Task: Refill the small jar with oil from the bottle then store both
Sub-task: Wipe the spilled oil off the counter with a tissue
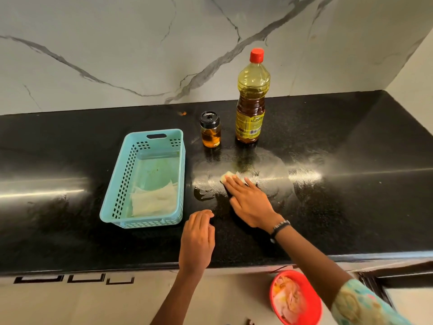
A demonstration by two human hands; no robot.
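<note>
Upright beyond the right hand [248, 202] stand the small jar [210, 129] and, just right of it, the capped bottle [251, 97]. That hand lies flat, fingers straight, pressing a pale tissue [228, 176] — mostly hidden beneath it — onto the smeared counter [351, 195]. Left hand [196, 240] rests nearby, loosely curled, holding nothing.

One camera on the person's head, looking forward and down.

It looks from above at the black surface [328, 207] and faces the marble wall [117, 55] behind it. It is close: both arms reach in from the bottom edge, and the bottle [251, 99] and small jar [210, 129] stand near the middle. The wide lens bends the surface's front edge. There is no second view to share with.
</note>
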